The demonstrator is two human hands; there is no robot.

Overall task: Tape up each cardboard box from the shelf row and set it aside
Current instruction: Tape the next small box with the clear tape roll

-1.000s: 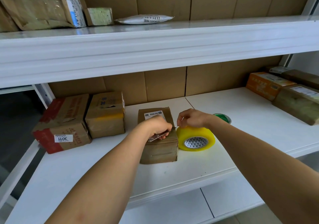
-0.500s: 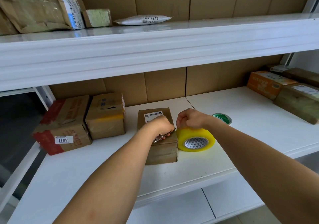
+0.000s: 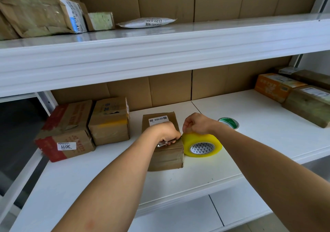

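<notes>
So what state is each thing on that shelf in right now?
Small box: closed, under the left hand.
Left hand: gripping a metal cutter.
Right hand: pinching tape at the yellow roll.
Yellow tape roll: on edge, against the box.
Green tape roll: lying flat.

On the middle shelf (image 3: pixel 259 124) a small box (image 3: pixel 166 153) stands near the front edge, with a big tape roll (image 3: pixel 201 145) touching its right side and a smaller tape roll (image 3: pixel 229 122) lying behind that. Two bigger boxes (image 3: pixel 66 129) (image 3: pixel 109 121) sit side by side well to the left, and more boxes (image 3: pixel 278 87) crowd the far right. On the upper shelf (image 3: pixel 214 28) parcels (image 3: pixel 39 15) lie at the left, with a flat pouch (image 3: pixel 146 22) to their right.
</notes>
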